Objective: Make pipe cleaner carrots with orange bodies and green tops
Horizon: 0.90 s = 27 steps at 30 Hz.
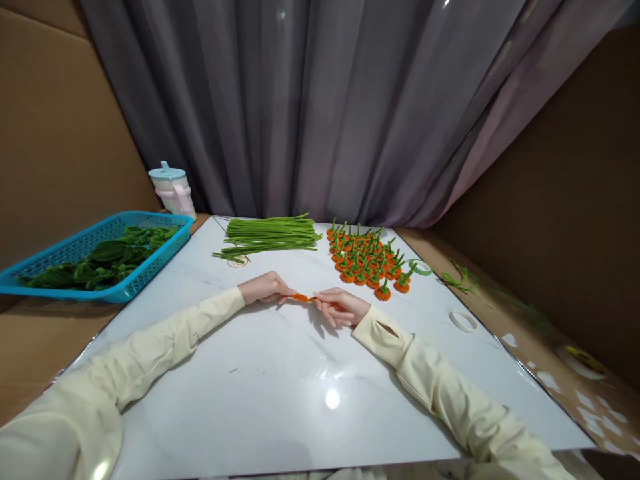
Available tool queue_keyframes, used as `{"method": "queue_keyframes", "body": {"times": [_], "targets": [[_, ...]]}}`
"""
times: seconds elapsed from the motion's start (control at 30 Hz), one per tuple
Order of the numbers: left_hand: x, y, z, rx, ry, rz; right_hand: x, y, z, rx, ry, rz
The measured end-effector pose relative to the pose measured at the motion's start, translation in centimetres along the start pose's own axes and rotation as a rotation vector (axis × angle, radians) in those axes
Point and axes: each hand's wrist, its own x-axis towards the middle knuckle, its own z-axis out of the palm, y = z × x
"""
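Note:
Between my two hands stretches a short orange pipe cleaner (pixel 300 297), held just above the white marbled table. My left hand (pixel 267 288) pinches its left end between thumb and fingers. At the other end, my right hand (pixel 340 307) grips it, and a bit of orange shows in the palm. Beyond my right hand stand many small orange pipe-cleaner pumpkins (pixel 383 291) with green upright stems, set close together. Behind my left hand lies a pile of long green pipe cleaners (pixel 273 233).
A blue plastic basket (pixel 125 290) of dark green leaf-like pieces sits at the left, near a white tumbler (pixel 173 190). To the right are a green tape roll (pixel 421 268), a white tape roll (pixel 463 321) and paper scraps (pixel 549 381). A grey curtain (pixel 320 107) hangs behind.

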Motion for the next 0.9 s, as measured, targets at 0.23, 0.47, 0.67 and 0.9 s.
{"method": "queue_keyframes", "body": {"times": [0.23, 0.47, 0.67, 0.9], "targets": [[0.1, 0.1, -1.1, -0.080, -0.166, -0.042, -0.1, 0.1, -0.1, 0.003, -0.018, -0.010], [-0.4, 0.0, -0.9, -0.144, -0.304, -0.014, -0.6, 0.0, 0.0, -0.022, -0.053, 0.014], [-0.7, -0.2, 0.0, -0.211, -0.339, 0.012, -0.9, 0.1, 0.4, -0.007, -0.091, 0.010], [-0.4, -1.0, 1.3, -0.285, -0.203, 0.088, -0.4, 0.3, 0.4, -0.005, -0.031, -0.111]]}}
